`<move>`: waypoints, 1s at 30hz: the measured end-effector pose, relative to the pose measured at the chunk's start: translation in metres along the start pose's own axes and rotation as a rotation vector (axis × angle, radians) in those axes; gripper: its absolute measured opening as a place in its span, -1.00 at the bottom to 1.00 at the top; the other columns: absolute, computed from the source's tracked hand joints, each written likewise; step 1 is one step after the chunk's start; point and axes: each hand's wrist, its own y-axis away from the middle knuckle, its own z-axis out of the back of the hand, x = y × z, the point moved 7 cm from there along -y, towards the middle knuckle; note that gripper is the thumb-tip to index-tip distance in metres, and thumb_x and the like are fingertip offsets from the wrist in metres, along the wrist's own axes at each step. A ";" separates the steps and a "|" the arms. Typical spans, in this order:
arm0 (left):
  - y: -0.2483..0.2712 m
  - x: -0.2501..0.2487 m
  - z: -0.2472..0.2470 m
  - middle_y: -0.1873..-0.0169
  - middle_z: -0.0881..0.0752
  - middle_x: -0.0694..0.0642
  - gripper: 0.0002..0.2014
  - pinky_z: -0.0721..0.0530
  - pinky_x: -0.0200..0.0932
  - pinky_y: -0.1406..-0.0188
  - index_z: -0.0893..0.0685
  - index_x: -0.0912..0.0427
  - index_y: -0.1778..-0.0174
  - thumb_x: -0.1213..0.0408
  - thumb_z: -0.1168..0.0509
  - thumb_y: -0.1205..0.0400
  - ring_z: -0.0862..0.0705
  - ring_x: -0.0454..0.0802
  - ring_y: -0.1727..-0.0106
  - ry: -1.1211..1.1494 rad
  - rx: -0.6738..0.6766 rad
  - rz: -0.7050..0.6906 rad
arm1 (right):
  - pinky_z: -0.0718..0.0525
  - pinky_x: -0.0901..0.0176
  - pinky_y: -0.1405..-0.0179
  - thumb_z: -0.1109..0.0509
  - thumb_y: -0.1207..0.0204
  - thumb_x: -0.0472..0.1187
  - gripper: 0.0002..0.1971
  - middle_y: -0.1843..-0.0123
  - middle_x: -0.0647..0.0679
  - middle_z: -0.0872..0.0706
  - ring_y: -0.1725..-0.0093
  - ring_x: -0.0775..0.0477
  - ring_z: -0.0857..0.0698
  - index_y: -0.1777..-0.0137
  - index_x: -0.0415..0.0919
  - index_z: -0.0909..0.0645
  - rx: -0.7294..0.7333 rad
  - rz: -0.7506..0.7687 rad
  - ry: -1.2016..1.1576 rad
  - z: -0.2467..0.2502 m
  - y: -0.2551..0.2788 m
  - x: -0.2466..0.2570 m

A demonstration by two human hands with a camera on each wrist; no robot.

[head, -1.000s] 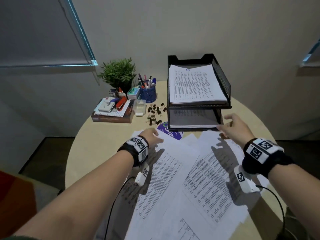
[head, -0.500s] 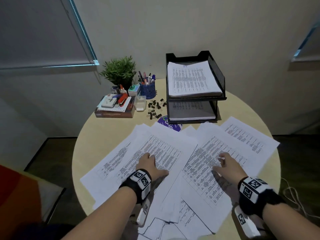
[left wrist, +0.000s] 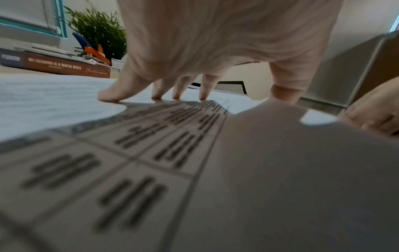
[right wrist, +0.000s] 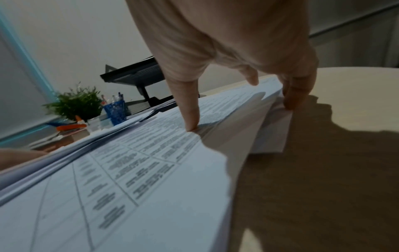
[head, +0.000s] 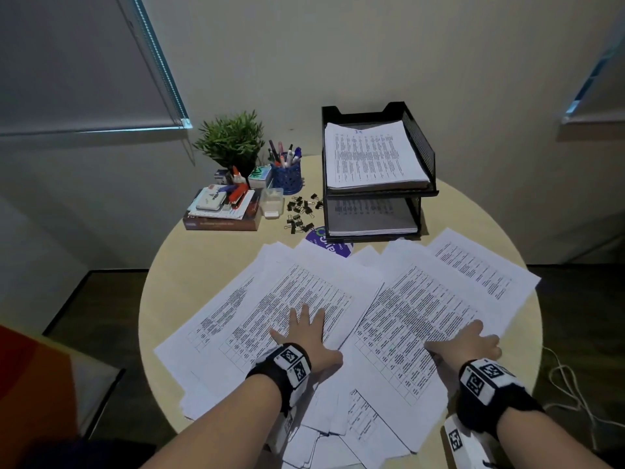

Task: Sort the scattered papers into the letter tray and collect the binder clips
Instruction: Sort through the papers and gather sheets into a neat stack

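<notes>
Printed papers [head: 422,309] lie scattered and overlapping over the near half of the round table [head: 189,265]. My left hand [head: 306,333] presses flat on the left sheets [left wrist: 151,136], fingers spread. At the right edge of the pile my right hand [head: 470,340] has its thumb [right wrist: 190,117] on the top sheet and its fingers [right wrist: 295,95] curled round the edge. The black two-tier letter tray [head: 419,154] stands at the back, a stack of paper in each tier. Several black binder clips [head: 301,213] lie loose to the left of the tray.
Back left are a potted plant [head: 233,140], a blue pen holder [head: 287,174], a small clear plastic box [head: 272,201] and a book [head: 223,225] topped with a stapler and oddments. A purple disc [head: 329,243] peeks from under the papers. A cable [head: 568,384] lies on the floor, right.
Both hands drew back from the tray's front toward me. The left now lies flat on the left sheets; the right slid to the pile's right edge and curled round it.
</notes>
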 end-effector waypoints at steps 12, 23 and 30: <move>0.001 0.042 0.050 0.20 -0.65 0.12 -0.64 -0.57 -0.16 0.15 -0.58 0.23 0.07 -0.03 -0.10 -0.68 -0.63 0.09 0.16 0.756 -0.228 0.127 | -0.52 -0.13 -0.23 -0.47 -0.45 -0.38 -0.20 -0.46 -0.42 -0.44 -0.38 -0.44 -0.49 -0.61 -0.36 -0.10 -0.001 0.015 -0.387 0.035 -0.012 -0.019; -0.006 0.011 0.043 0.08 -0.59 0.06 -0.56 -0.40 -0.17 -0.01 -0.58 0.03 0.10 -0.23 0.03 -0.66 -0.55 0.03 0.02 0.643 -0.057 -0.019 | -0.57 0.12 0.41 -0.53 -0.44 -0.21 -0.38 0.14 -0.19 -0.47 0.43 -0.12 -0.47 -0.42 -0.17 -0.30 0.329 0.025 -0.479 -0.015 -0.015 -0.018; -0.038 0.102 0.052 -0.54 -0.23 0.29 -0.25 -0.40 0.25 -0.46 -0.34 0.13 -0.47 -0.11 -0.42 -0.43 -0.26 0.32 -0.54 0.264 -0.181 0.307 | -0.61 -0.15 -0.15 -0.62 -0.32 -0.23 -0.29 -0.18 -0.38 -0.70 -0.10 -0.33 -0.71 -0.40 -0.51 -0.42 0.355 0.018 -0.562 -0.011 -0.017 -0.037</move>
